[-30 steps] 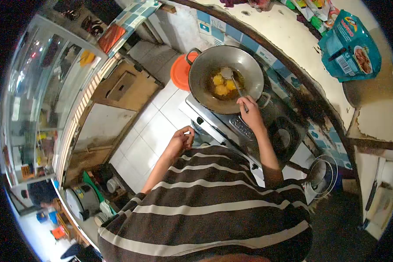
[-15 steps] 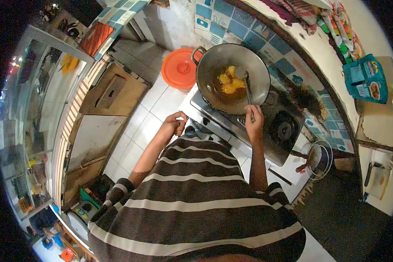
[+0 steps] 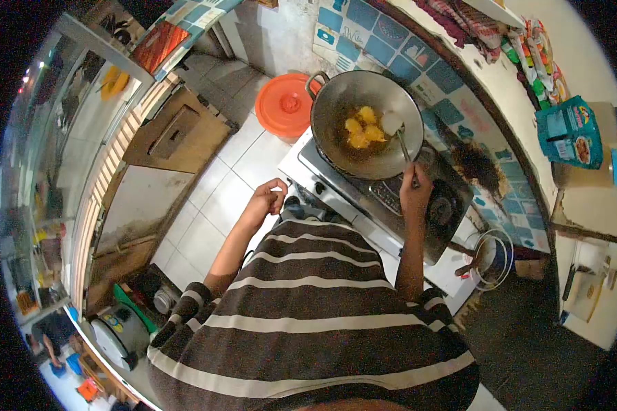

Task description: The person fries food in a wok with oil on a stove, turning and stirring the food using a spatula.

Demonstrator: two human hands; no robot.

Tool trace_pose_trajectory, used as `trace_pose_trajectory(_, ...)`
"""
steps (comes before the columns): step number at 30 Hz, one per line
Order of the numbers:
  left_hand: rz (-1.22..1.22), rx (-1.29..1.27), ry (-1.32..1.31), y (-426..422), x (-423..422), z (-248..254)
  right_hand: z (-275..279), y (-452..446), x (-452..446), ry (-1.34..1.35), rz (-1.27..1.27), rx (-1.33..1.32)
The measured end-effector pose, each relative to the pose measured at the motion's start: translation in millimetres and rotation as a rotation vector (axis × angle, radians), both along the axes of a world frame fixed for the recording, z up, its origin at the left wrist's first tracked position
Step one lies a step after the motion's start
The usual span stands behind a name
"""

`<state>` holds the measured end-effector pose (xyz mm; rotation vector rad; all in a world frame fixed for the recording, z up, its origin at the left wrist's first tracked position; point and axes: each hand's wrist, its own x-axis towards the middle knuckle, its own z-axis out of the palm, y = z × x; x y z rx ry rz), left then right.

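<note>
My right hand (image 3: 415,186) is closed round the handle of a metal ladle (image 3: 403,142). The ladle's round head lies inside a large wok (image 3: 336,147), at the right of several yellow-orange pieces of food (image 3: 365,129) in oil. The wok sits on the far burner of a gas stove (image 3: 349,198). My left hand (image 3: 270,197) hovers in front of my body, left of the stove's front edge, with its fingers curled; whether anything small is between them is hidden.
An orange lidded bucket (image 3: 281,103) stands on the floor left of the wok. A teal pouch (image 3: 570,133) lies on the ledge at right. A knife (image 3: 570,281) rests at the far right. A rice cooker (image 3: 120,332) stands at lower left.
The ladle's head has shifted right, away from the food pieces, and my right hand has moved right with it. My left hand stays curled near my body. The camera view has shifted.
</note>
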<state>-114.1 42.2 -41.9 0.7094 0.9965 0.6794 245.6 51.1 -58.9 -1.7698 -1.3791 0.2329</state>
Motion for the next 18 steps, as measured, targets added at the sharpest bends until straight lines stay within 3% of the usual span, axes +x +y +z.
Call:
trace_pose_trajectory(4,0.054,0.036,0.075,-23.1,31.7,5.6,39.7,0.2,10.2,-0.115,0.161,-0.23)
trace_pose_trajectory(11,0.072,0.031,0.096,-63.8,74.3,-23.2,39.0,1.4,35.9,-0.025,0.325,-0.134)
trace_pose_trajectory(14,0.085,-0.092,0.122,-82.6,83.0,-47.2,46.9,10.4,46.7,-0.054,0.422,-0.1)
trace_pose_trajectory(18,0.001,-0.059,0.139,-91.9,91.1,-59.7,53.1,21.8,56.6,-0.027,0.455,-0.187)
